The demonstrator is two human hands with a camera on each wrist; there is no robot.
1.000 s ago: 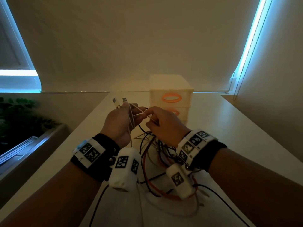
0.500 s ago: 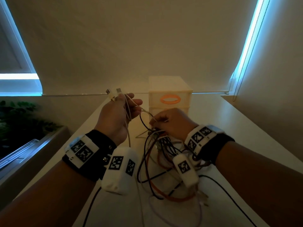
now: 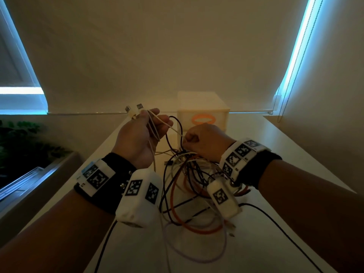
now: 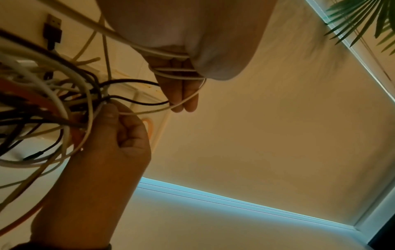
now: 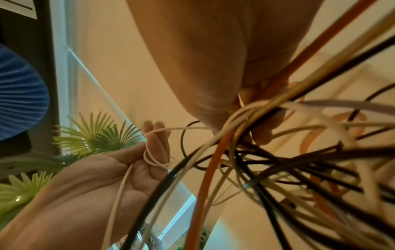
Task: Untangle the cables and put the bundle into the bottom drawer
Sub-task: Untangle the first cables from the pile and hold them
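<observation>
A dim room with drawn blinds and a pale table point(image 3: 295, 158): my left hand point(image 3: 137, 138), raised, has a white cable point(image 3: 151, 131) looped round its nearly straight fingers, two USB plugs point(image 3: 134, 110) sticking up past them. Just right of it, my right hand point(image 3: 204, 142) pinches that cable's run above the tangled bundle point(image 3: 189, 186), which trails onto the table below both wrists; the drawer unit point(image 3: 202, 107) stands just beyond the right hand.

No readable words, brands or numbers anywhere. Only black-and-white square code markers on the white wrist blocks point(image 3: 137, 196) and bands point(image 3: 241, 152), too coarse to decode as text.
</observation>
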